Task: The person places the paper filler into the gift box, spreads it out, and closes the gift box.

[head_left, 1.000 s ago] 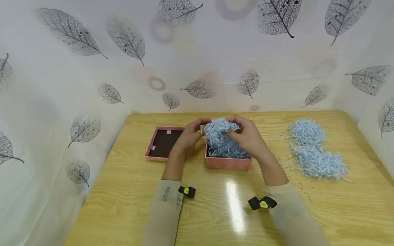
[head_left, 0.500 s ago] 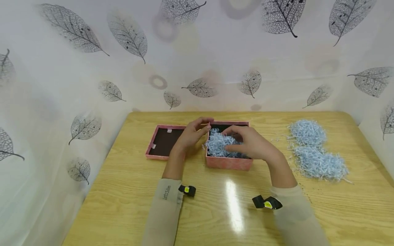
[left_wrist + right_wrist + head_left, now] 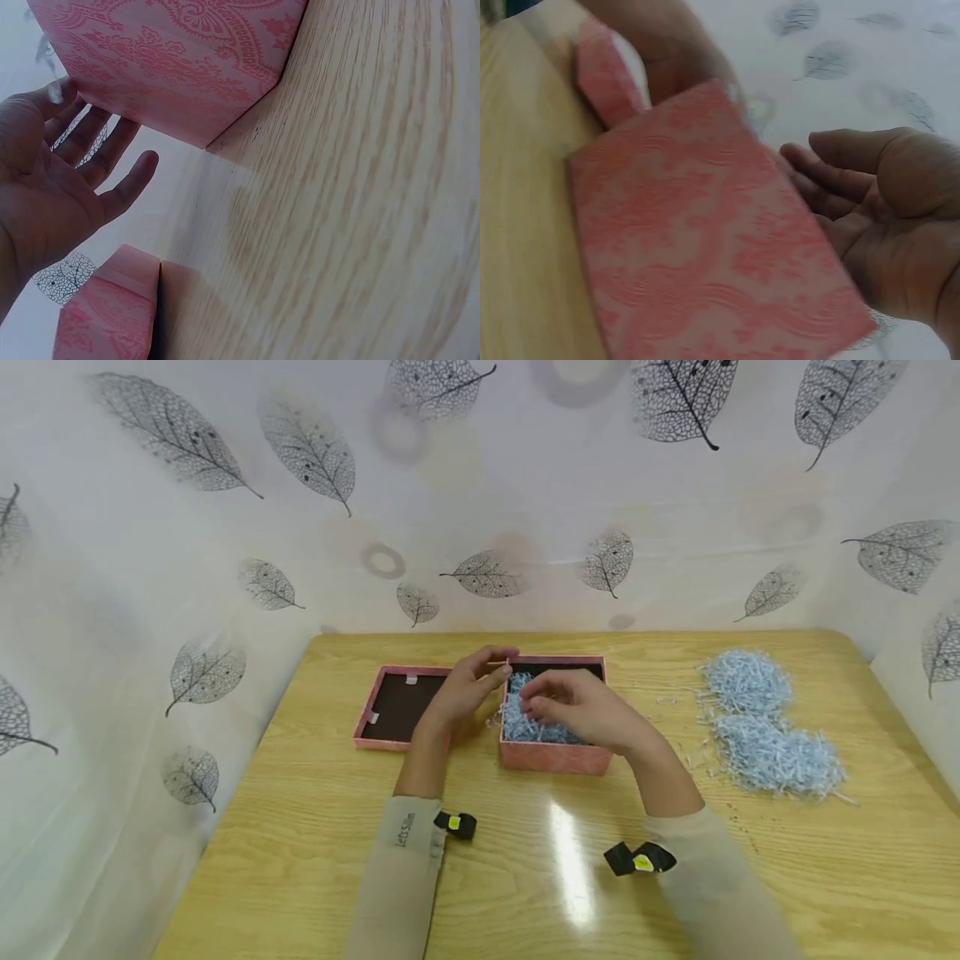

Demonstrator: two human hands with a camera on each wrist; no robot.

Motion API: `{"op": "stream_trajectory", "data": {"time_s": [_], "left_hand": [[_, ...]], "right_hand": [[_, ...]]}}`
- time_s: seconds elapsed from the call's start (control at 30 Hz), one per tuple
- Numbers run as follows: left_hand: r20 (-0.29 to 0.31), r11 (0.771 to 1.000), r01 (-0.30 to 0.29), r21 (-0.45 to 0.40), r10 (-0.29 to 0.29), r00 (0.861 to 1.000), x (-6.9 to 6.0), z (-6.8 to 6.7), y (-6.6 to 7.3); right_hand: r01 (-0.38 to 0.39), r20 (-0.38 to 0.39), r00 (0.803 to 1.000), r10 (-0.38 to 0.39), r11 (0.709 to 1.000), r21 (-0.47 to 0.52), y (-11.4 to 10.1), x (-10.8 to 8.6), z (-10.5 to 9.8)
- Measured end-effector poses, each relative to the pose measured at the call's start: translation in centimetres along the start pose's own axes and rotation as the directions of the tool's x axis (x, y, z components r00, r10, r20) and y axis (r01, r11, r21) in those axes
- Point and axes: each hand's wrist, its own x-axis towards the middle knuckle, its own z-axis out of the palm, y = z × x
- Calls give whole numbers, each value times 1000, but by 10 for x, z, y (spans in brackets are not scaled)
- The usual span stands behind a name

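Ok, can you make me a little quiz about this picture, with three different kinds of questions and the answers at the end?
1. True or false: the shallow pink tray lies to the left of the pink box.

2. Pick one. Where on the table is the big heap of paper shreds?
A) Left of the tray
B) Right of the box
C) Between the tray and the box

3. Fill in the blanks: the ____ hand is over the box, and the ____ hand is at the box's side.

Key: 1. True. 2. B. 3. Right, left: the right hand is over the box, and the left hand is at its side.
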Motion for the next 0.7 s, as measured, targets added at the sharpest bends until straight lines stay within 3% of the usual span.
{"op": "stream_trajectory", "data": {"time_s": [0.17, 0.3, 0.5, 0.7], "left_hand": [[0, 1000, -13, -11, 13, 1000, 1, -1, 1], [2, 999, -37, 3, 37, 999, 3, -1, 1], [0, 1000, -29, -14, 29, 1000, 2, -1, -1], [-4, 1000, -19, -10, 19, 1000, 2, -1, -1]], "right_hand": [[-47, 61, 996, 64, 968, -245, 10, 10, 15], [-124, 45, 989, 144, 946, -300, 11, 11, 16], [-152, 57, 985, 165, 971, -182, 9, 10, 15], [-94, -35, 995, 95, 995, 13, 0, 1, 0]]}}
